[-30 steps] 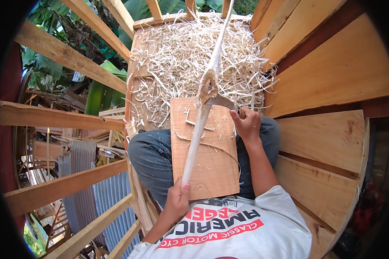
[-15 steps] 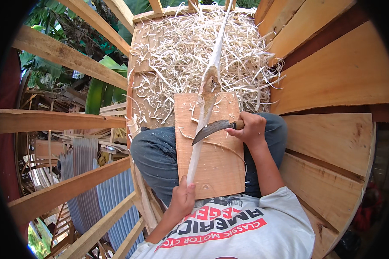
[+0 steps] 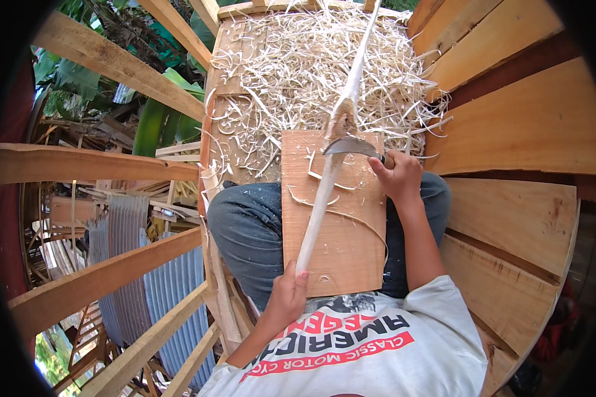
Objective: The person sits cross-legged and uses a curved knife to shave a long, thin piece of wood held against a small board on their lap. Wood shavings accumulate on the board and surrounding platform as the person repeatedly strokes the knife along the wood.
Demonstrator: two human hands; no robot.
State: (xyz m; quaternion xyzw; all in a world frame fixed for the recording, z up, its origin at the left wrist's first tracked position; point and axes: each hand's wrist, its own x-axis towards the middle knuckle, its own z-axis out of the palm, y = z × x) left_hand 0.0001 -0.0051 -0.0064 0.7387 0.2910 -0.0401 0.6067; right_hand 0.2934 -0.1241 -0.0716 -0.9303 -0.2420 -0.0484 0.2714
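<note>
Left fingers [image 3: 289, 272] clasp the long, pale wooden stick [image 3: 320, 205], likely steadying it over the rectangular brown wooden board [image 3: 351, 258]. Right fingers [image 3: 402, 160] grip the curved, grey-bladed knife [image 3: 351, 146] crosswise.

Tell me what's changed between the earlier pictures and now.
The right hand moved the curved knife toward the body, then back away from it, so the blade is again across the stick by its rough brown patch. Nothing was newly grasped or released. The left hand stayed on the stick's near end, and the board stayed on the lap.
</note>
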